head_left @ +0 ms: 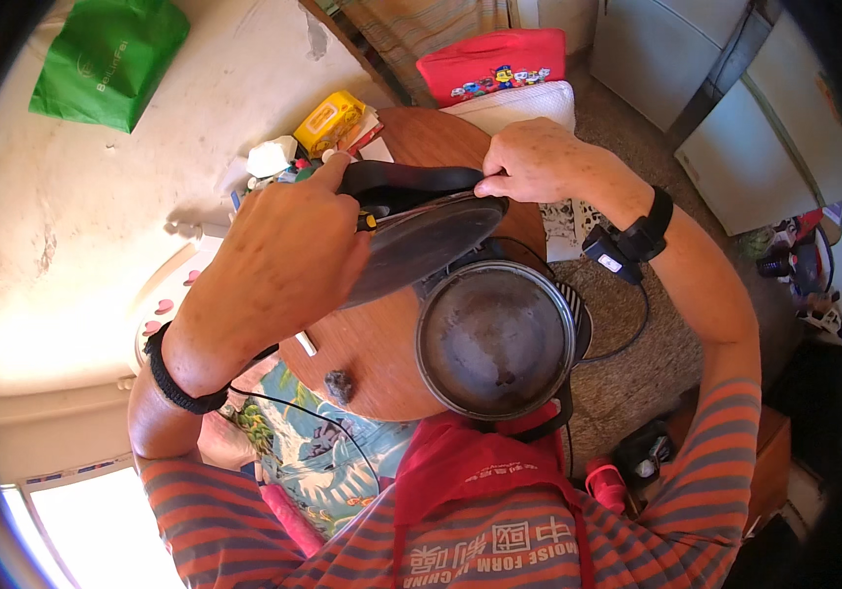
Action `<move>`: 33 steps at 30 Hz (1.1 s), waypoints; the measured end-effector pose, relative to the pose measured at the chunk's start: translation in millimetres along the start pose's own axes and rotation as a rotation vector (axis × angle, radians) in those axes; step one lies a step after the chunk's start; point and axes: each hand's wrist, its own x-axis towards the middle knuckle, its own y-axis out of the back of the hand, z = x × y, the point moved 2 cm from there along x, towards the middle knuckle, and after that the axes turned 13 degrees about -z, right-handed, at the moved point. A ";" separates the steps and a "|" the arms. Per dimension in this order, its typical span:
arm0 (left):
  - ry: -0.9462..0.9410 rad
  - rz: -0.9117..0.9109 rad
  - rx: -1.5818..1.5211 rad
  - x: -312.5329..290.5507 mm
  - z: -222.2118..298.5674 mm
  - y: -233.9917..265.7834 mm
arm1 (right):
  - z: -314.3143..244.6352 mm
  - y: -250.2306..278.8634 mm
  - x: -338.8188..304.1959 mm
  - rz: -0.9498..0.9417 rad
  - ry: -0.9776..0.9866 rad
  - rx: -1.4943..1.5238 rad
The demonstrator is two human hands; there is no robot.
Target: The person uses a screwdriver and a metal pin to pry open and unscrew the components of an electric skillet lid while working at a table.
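Observation:
A round electric griddle stands on the table, its dark lower pan [496, 339] facing up and its hinged lid [431, 245] raised. At the lid's upper edge is a black cover [411, 179], standing a little apart from it. My left hand [273, 260] is closed round a black-and-yellow tool handle [367, 223] at the lid's left side; the tool's working end is hidden. My right hand [543, 169] pinches the right end of the black cover and the lid's rim between thumb and fingers.
The round wooden table [372, 344] bears a dark crumpled lump [339, 386] and a small white stick [305, 344]. A yellow wipes pack [329, 123] lies at the back. Behind stands a chair with a red cover [494, 69]. A black cord [627, 339] hangs at the right.

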 end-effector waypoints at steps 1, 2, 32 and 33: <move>0.001 0.004 -0.024 -0.3 0.5 -0.5 | -0.5 -0.1 -1.4 0.004 -0.002 0.004; 0.003 0.008 -0.048 -1.5 0.6 -0.9 | -2.1 0.2 -2.8 0.002 -0.007 0.010; -0.148 0.115 0.444 22.8 55.3 28.0 | 4.9 -12.1 -17.0 0.081 -0.028 0.049; -0.149 0.113 0.446 24.2 55.1 29.6 | 2.8 -11.0 -19.4 0.111 0.001 0.044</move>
